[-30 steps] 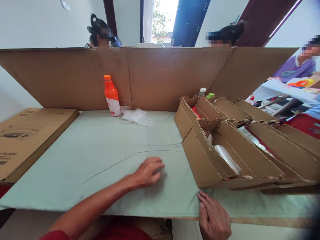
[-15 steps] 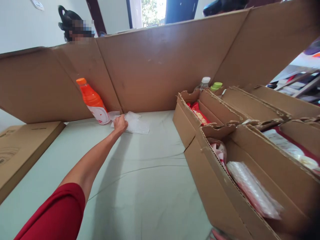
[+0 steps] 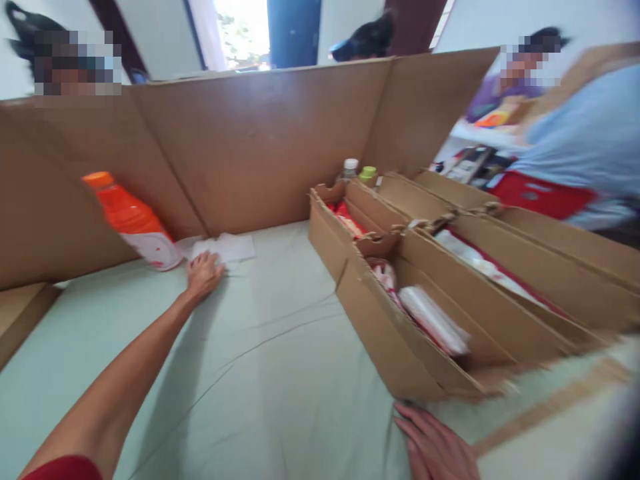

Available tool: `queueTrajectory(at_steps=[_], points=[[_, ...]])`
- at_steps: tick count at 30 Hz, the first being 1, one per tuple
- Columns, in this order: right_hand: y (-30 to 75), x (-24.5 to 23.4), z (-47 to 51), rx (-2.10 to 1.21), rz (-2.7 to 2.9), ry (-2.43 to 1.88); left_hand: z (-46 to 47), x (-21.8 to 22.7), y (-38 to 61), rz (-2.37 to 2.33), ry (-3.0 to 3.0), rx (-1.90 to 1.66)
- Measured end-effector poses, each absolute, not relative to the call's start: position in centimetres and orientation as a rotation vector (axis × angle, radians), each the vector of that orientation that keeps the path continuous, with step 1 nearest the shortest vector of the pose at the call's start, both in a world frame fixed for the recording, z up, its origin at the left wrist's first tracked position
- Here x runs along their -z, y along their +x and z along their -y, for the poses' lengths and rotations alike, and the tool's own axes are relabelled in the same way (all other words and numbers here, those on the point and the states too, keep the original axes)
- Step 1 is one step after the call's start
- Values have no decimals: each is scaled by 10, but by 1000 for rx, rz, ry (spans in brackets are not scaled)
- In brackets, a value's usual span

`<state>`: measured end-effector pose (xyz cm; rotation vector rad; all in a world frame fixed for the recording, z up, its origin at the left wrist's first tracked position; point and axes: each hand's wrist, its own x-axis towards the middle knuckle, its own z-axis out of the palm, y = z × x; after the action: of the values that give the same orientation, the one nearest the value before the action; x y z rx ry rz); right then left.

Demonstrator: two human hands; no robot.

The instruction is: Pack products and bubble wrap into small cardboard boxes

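My left hand (image 3: pixel 203 275) is stretched far across the pale green table (image 3: pixel 280 373), its fingers curled onto the near edge of a pile of clear plastic bags (image 3: pixel 226 248). An orange bottle (image 3: pixel 131 222) leans just left of the bags against the cardboard screen (image 3: pixel 250 140). My right hand (image 3: pixel 440 445) lies flat on the table's near edge, fingers stretched out, just in front of the open cardboard box (image 3: pixel 400 347) with packets inside.
More cardboard boxes (image 3: pixel 540 267) with packets stand to the right, with two bottle caps (image 3: pixel 359 168) behind them. A flat carton (image 3: pixel 20 313) lies at the far left. Other people are beyond the screen and at the right.
My left hand reached from the table's middle to the plastic bags and stays on them. The view swung right and down, and my right hand shows again at the near edge.
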<state>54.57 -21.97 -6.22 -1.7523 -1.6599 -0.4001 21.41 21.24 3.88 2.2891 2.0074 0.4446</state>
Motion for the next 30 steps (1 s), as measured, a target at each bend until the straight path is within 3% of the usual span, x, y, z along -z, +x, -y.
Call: queueTrajectory(at_steps=[5, 11, 14, 17, 20, 24, 27, 30], points=[[521, 17, 215, 457, 1684, -1728, -204, -41, 211, -1838, 2422, -369], [540, -88, 232, 540, 1650, -1706, -151, -40, 215, -1499, 2763, -706], [565, -157, 202, 548, 1651, -1832, -107, -34, 229, -1222, 2828, -845], [575, -199, 142, 363, 1955, -2233, -60, -28, 251, -978, 2800, -926], [568, -207, 83, 164, 2217, -2547, -22, -27, 275, -831, 2693, -990], [567, -198, 46, -16, 2303, -2635, 10, -37, 298, -743, 2461, -989], [580, -205, 53, -40, 2310, -2631, 23, -58, 308, -699, 2256, -922], [583, -231, 78, 150, 2126, -2568, 34, -90, 322, -674, 2042, -937]])
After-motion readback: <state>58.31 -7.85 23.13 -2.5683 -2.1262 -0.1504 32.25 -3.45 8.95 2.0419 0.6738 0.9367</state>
